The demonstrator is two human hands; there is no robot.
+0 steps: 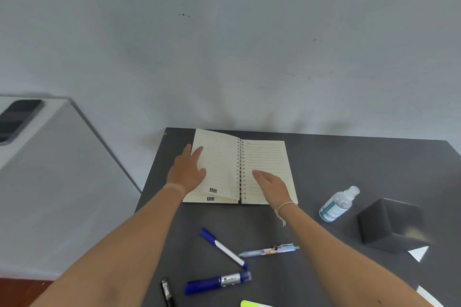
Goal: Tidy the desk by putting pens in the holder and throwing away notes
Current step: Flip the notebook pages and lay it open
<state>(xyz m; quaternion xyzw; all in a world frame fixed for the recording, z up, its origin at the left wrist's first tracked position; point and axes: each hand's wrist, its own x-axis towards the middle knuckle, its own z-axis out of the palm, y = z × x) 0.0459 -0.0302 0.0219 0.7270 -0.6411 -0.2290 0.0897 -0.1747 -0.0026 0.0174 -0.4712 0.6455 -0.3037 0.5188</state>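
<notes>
An open spiral notebook (264,157) with lined cream pages lies at the far side of the dark grey desk (349,164). My left hand (187,169) grips the outer edge of its raised left page. My right hand (273,185) lies flat on the right page, fingers together. Nearer to me lie a white pen with a blue cap (223,248), a light blue patterned pen (268,251), a thick blue marker (218,282), a black pen (166,291) and the tip of a yellow highlighter (252,303). A dark grey box-shaped holder (391,225) stands at the right.
A small clear spray bottle (338,204) lies between the notebook and the holder. White paper scraps (419,253) lie by the holder and at the desk's right edge (429,295). A white cabinet (50,169) with a dark phone (18,119) stands to the left. A pale wall is behind.
</notes>
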